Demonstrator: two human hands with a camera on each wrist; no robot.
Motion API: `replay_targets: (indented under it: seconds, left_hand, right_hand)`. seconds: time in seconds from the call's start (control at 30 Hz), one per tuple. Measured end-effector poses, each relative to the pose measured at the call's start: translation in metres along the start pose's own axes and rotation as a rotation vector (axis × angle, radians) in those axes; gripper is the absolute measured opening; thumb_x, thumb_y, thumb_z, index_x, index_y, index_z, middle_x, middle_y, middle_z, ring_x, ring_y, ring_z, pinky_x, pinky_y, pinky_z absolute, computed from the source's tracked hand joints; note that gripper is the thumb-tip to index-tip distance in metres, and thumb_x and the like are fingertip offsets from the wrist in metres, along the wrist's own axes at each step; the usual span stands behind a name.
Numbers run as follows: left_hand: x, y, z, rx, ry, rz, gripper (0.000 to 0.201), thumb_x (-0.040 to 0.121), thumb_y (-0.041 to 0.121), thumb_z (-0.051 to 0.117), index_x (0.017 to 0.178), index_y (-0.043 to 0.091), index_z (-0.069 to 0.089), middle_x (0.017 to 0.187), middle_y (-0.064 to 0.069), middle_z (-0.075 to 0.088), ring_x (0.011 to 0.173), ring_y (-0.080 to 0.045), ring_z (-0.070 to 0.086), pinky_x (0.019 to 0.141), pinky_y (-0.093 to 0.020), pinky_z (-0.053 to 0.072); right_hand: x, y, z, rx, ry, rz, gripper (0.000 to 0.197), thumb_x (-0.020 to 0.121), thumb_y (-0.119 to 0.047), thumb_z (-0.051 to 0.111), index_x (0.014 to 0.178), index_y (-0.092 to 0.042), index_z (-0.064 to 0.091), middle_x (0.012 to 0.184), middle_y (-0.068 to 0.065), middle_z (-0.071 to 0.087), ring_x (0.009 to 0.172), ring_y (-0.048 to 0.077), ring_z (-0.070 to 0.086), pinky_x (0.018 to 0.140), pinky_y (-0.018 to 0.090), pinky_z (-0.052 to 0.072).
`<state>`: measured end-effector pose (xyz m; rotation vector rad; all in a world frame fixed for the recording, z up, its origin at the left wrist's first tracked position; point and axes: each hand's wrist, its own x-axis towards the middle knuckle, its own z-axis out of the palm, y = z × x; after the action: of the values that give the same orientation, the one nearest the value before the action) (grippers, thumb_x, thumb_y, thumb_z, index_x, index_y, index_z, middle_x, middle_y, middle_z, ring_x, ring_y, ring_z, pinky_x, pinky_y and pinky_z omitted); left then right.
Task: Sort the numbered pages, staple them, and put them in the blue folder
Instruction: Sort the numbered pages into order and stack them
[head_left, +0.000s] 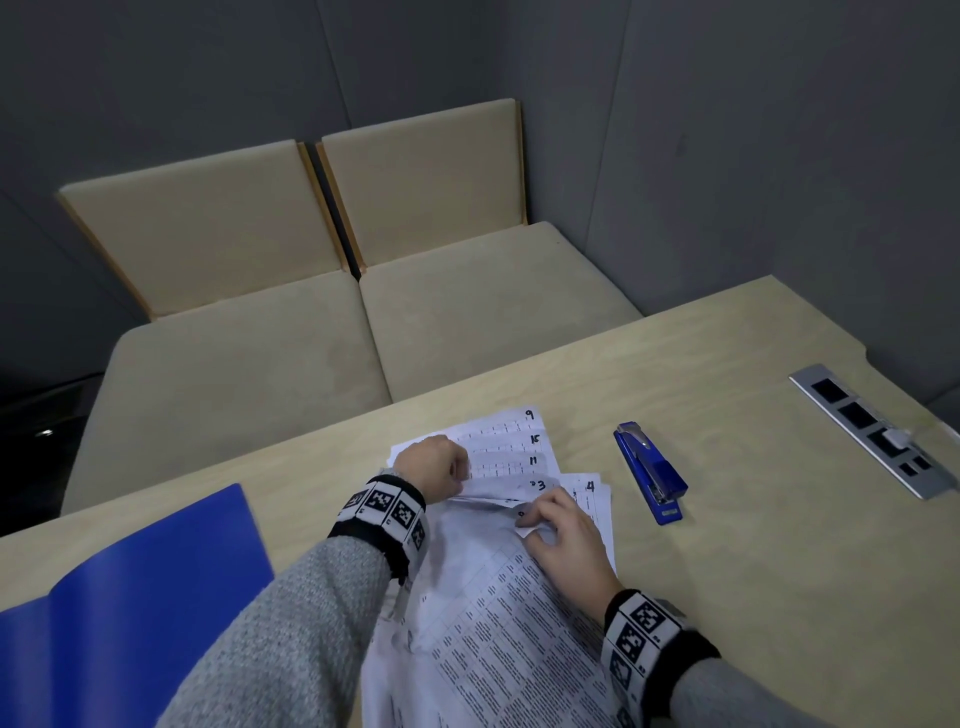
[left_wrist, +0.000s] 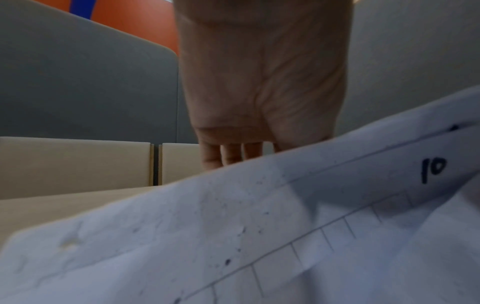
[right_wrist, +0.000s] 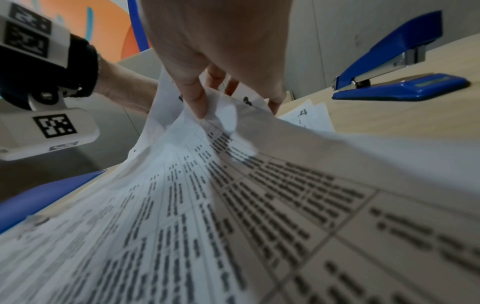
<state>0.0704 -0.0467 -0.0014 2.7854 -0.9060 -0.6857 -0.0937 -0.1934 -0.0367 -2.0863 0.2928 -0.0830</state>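
closest to me a big printed sheet (head_left: 498, 613) is lifted off the table (head_left: 779, 545), covered in table text and bowed upward. the right hand (head_left: 563, 540) has its fingers (right_wrist: 197, 98) curled down on that sheet's top corner, pinching and crumpling it. just past it the left hand (head_left: 434, 467) is curled into a near fist on the top edges of the fanned pages (head_left: 511, 452); it looks to be gripping a sheet edge, and its wrist view shows a sheet marked 10 (left_wrist: 432, 169) right under the palm. the fan behind shows 9, 15, 11, 3 running down, with 4 off to the right, so the order is not yet sorted, i'd say.

left of the forearm the blue folder (head_left: 130, 597) lies open on the table, nothing in it that i can see. right of the pile the blue stapler (head_left: 652, 470) sits untouched, near the pages but apart. further right is a metal socket strip (head_left: 872, 431), and beyond the table two beige seats (head_left: 311, 338).

the risk here, i think: the pinched corner is already creased, and a pull from both hands at once could tear it or drag the fan askew, losing track of numbers.
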Motion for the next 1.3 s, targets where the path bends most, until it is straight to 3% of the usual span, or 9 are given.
replay_targets:
  seconds: [0.2,0.5,0.63,0.77,0.87,1.0,1.13,1.2,1.3]
  left_hand:
    - [-0.015,0.000,0.003,0.010,0.177,0.077,0.014,0.080,0.013,0.054,0.082,0.020,0.066,0.086,0.006,0.068,0.083,-0.019,0.060,0.068,-0.025,0.040]
    - [-0.029,-0.011,0.021,0.046,0.344,0.248,0.009,0.082,0.016,0.061,0.076,0.017,0.067,0.084,0.000,0.069,0.068,-0.027,0.063,0.055,-0.029,0.047]
    - [-0.036,-0.008,0.022,0.048,0.268,0.225,0.008,0.083,0.021,0.062,0.088,0.018,0.068,0.092,0.001,0.064,0.078,-0.023,0.061,0.062,-0.028,0.041]
    - [-0.032,-0.005,0.012,0.069,0.077,0.145,0.014,0.084,0.028,0.063,0.092,0.015,0.062,0.096,0.000,0.060,0.085,-0.020,0.054,0.073,-0.028,0.036]
    - [-0.032,0.000,0.009,0.053,0.084,0.141,0.008,0.089,0.020,0.054,0.086,0.014,0.050,0.091,-0.007,0.064,0.083,-0.026,0.054,0.065,-0.029,0.031]
    - [-0.041,0.002,-0.006,0.158,0.271,0.183,0.013,0.093,0.017,0.046,0.103,0.013,0.038,0.080,-0.010,0.064,0.068,-0.033,0.057,0.054,-0.033,0.030]
    - [-0.069,-0.010,-0.054,0.289,0.526,0.154,0.047,0.063,-0.008,0.072,0.093,0.012,0.042,0.052,-0.003,0.044,0.033,-0.021,0.034,0.033,-0.019,0.013]
    - [-0.090,-0.016,-0.082,0.275,0.690,0.074,0.046,0.060,-0.015,0.071,0.094,0.007,0.051,0.055,-0.007,0.052,0.036,-0.016,0.027,0.040,-0.011,0.003]
    - [-0.131,-0.028,-0.122,0.155,0.952,-0.037,0.022,0.079,-0.008,0.059,0.097,0.002,0.056,0.070,-0.017,0.063,0.042,-0.023,0.043,0.041,-0.016,0.019]
  right_hand:
    - [-0.002,0.001,0.001,-0.027,-0.008,-0.010,0.031,0.080,-0.008,0.064,0.068,-0.034,0.052,0.095,-0.023,0.052,0.097,0.003,0.055,0.087,0.029,0.042]
    - [-0.015,0.006,0.006,-0.044,0.002,-0.027,0.024,0.075,-0.004,0.057,0.074,-0.028,0.056,0.095,-0.009,0.057,0.093,0.009,0.057,0.085,0.029,0.047]
    - [-0.017,0.003,0.004,-0.028,-0.020,-0.020,0.033,0.078,-0.001,0.059,0.074,-0.034,0.054,0.099,-0.008,0.058,0.093,0.004,0.057,0.079,0.015,0.042]
    - [-0.017,0.006,0.005,-0.072,-0.043,-0.039,0.018,0.078,-0.005,0.059,0.078,-0.023,0.063,0.103,-0.012,0.057,0.098,0.005,0.054,0.086,0.022,0.041]
    - [-0.016,0.008,0.008,-0.117,-0.042,-0.060,0.011,0.078,-0.020,0.055,0.079,-0.020,0.066,0.091,-0.025,0.053,0.094,0.006,0.049,0.084,0.026,0.039]
    - [-0.009,0.006,0.006,-0.097,-0.005,0.004,0.017,0.083,-0.012,0.062,0.077,-0.028,0.060,0.082,-0.020,0.055,0.088,0.007,0.050,0.075,0.015,0.036]
    - [-0.005,0.003,0.003,-0.066,-0.064,0.093,0.020,0.084,-0.008,0.058,0.082,-0.027,0.061,0.087,-0.015,0.056,0.086,-0.004,0.049,0.072,0.006,0.033]
    - [-0.003,0.003,0.002,-0.037,-0.075,0.113,0.014,0.085,-0.010,0.059,0.083,-0.023,0.062,0.091,-0.008,0.061,0.089,0.002,0.053,0.073,0.007,0.036]
    - [0.000,0.003,-0.001,0.082,-0.098,0.160,0.006,0.086,-0.015,0.063,0.082,-0.018,0.063,0.096,0.000,0.067,0.093,0.014,0.060,0.077,0.021,0.045]
